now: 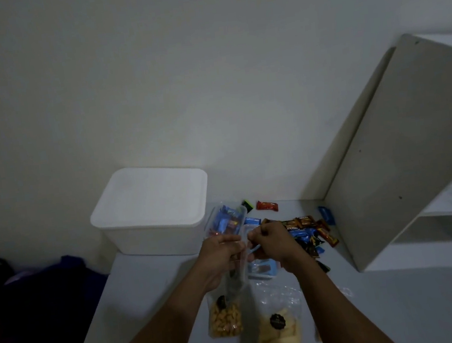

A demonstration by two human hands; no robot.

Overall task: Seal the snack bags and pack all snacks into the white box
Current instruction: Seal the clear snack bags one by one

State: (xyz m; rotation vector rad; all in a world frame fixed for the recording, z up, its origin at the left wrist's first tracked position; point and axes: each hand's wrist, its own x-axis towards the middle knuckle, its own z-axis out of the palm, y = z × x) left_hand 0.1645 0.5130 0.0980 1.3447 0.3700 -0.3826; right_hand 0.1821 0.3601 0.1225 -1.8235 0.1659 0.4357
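In the head view, both hands meet above the middle of the grey table (403,306). The left hand (223,253) has its fingers curled round the twisted top of the orange bag (225,322), a clear bag with orange-brown snacks in its bottom. This bag hangs down from the hand, and its lower end is at the table, near the front edge. The right hand (273,239) is just beside the left one, its fingers bent and pinching a pale strip (253,250) that runs between the two hands at the bag's neck. What this strip is, I cannot tell.

Just to the right of the orange bag stands the yellow bag (280,340), also clear, with pale yellow snacks. Its crinkled top is open.

The white box (150,205) stands at the far left of the table, against the wall, and its top looks closed. Beside it on the right is a clear tub (226,219) with blue wrappers inside. A second tub (261,270) lies under the right hand. Behind the right hand there is a pile of bars (307,231) in brown, blue and black wrappers. A red bar (267,206) and a blue packet (326,215) lie apart from the pile.

A white shelf (404,168) stands at the right. A dark cloth (62,274) lies left of the table.
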